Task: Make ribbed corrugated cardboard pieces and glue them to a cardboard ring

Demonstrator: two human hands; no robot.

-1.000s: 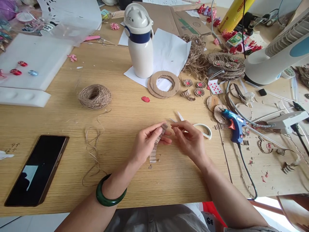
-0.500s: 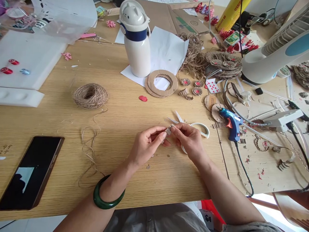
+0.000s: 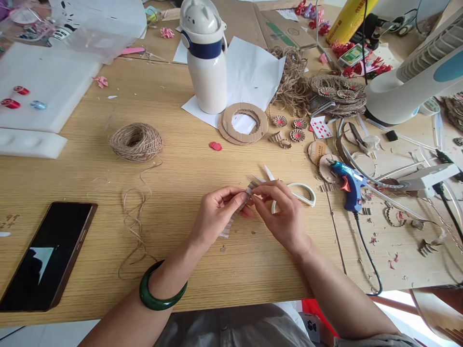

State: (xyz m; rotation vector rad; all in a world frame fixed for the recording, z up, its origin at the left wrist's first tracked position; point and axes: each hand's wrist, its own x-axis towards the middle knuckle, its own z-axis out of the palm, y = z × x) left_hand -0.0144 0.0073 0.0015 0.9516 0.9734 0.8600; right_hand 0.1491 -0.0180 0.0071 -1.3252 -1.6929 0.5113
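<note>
A short strip of corrugated cardboard (image 3: pixel 225 228) is pinched between the thumb and fingers of my left hand (image 3: pixel 213 213). Its lower end sticks out below the palm, and its upper end shows above the thumb. My right hand (image 3: pixel 282 214) has its thumb and forefinger closed at the strip's upper part, where the fingertips hide the exact contact. White-handled scissors (image 3: pixel 307 195) lie on the table just behind my right hand, partly covered by it. Two small red discs (image 3: pixel 215 145) and stacked cardboard rings (image 3: pixel 230 113) lie farther back.
A jute twine ball (image 3: pixel 136 141) and a phone (image 3: pixel 48 255) are to the left. A white bottle (image 3: pixel 207 82) stands at the back. At right are a blue glue gun (image 3: pixel 350 185) with its cord, several cardboard rosettes (image 3: pixel 297 135), scraps, and a white fan (image 3: pixel 388 99).
The cardboard strip now shows as a longer piece, hanging below my left hand. My right hand has shifted its grip, its fingers more raised and bent. The left hand has barely moved.
</note>
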